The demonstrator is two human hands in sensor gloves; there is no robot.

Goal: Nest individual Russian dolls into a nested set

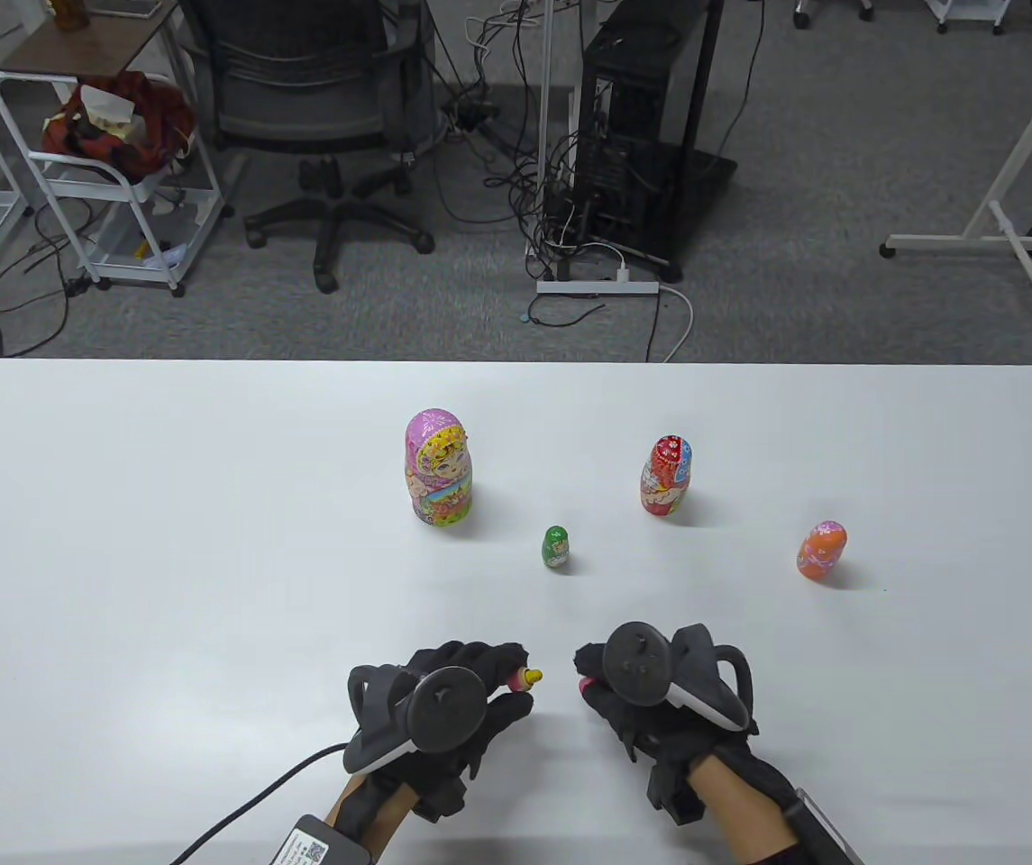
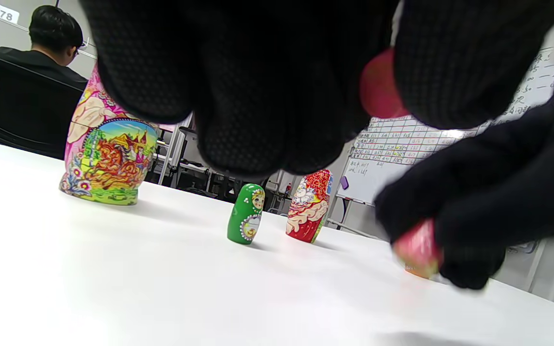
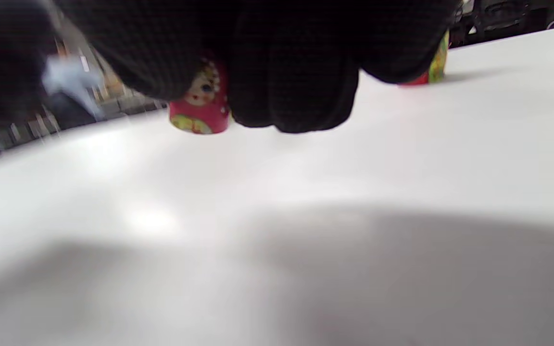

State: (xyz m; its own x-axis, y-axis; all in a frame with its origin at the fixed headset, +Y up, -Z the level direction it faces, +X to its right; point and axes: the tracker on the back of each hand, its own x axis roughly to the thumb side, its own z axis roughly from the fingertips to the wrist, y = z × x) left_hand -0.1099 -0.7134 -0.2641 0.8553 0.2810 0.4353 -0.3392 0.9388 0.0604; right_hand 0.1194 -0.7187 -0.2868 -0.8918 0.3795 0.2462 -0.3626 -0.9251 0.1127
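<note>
While four painted wooden dolls stand whole and well apart on the white table (image 1: 164, 541), the nesting is judged to be at its very start, with only the smallest pieces in hand. The tall pink doll with a painted face (image 1: 438, 468) is seen left of centre, the red doll with a blue-and-white scarf (image 1: 665, 476) to its right, the small green doll (image 1: 555, 547) between and nearer the person, and the orange doll with a pink head (image 1: 821, 549) farthest right; all four are upright, closed and untouched. The left hand (image 1: 443, 712) is curled, and a tiny piece with a yellow tip (image 1: 529, 677) is pinched at its fingertips; a pink-red rounded part is also glimpsed in that grasp in the left wrist view, though whether the two are one piece cannot be told. The right hand (image 1: 660, 689) is closed round a small red doll piece with a painted face (image 3: 200, 108), resting on or just above the table. It appears that a very small doll has been opened to receive the tiniest one. Still to be done, by this reading: that pair closed, then set into the green, orange, red and pink dolls in turn, each opened and shut again.
</note>
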